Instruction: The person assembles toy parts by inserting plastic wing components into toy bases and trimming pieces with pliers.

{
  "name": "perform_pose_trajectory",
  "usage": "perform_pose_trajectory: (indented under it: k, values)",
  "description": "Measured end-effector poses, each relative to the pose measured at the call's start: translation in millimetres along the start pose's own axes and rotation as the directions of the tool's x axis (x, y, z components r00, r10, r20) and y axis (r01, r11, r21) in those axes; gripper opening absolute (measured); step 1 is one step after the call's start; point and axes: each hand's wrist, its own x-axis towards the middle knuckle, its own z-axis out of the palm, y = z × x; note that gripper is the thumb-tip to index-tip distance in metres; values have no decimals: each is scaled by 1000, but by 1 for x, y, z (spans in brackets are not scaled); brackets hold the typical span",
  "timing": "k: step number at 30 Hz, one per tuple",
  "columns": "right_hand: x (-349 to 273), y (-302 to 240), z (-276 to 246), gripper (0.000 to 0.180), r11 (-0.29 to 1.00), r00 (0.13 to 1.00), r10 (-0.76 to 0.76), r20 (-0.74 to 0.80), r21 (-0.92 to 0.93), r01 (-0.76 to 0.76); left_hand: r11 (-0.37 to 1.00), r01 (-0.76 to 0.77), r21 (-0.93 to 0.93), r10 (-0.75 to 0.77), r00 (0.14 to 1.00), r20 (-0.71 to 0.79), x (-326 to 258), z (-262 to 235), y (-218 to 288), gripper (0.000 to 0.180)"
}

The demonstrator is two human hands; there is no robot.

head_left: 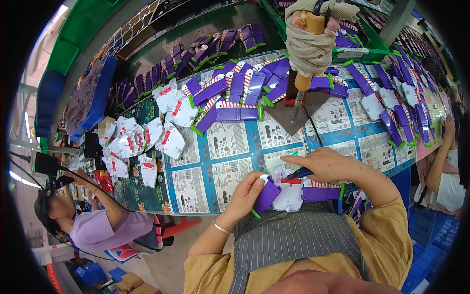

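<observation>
Head view: joining a purple wing to a white toy part at the table edge

On the far left a co-worker in a lilac shirt (95,228) sits low beside the table, busy with own work, well apart from the person I watch. Moving right, a heap of white plastic parts (142,134) lies on the printed sheets that cover the table (230,166), and behind it rows of finished purple wings (235,88) with green tips.

At the near edge, the left hand (245,193) is closed around a purple wing piece (267,196), thumb on top, and holds it just beside the white body part (290,196). The right hand (320,164) pinches a small dark tool (298,173) over that same white part; the fingers are closed on it.

To do this well, I judge the left hand should keep the wing steady and level against the white part, while the tool tip goes straight to the joint. The suspended wrapped tool (308,44) hangs above the table.
</observation>
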Motion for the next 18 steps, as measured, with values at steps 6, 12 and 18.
perform_pose_trajectory:
  k: [6, 12, 18]
  values:
    - [0, 6, 1, 39, 995, 998, -66, 0, 77, 66, 828, -89, 553, 95, 995, 18, 11, 4, 7, 26]
    - [0, 14, 8, 27, 973, 969, -118, -216, 170, 156, 858, 1, 513, 26, 999, -46, 17, -4, 18, 27]
    - [2, 24, 19, 32, 968, 964, -136, -229, 176, 179, 803, -102, 587, 106, 994, 27, 26, -9, 16, 27]
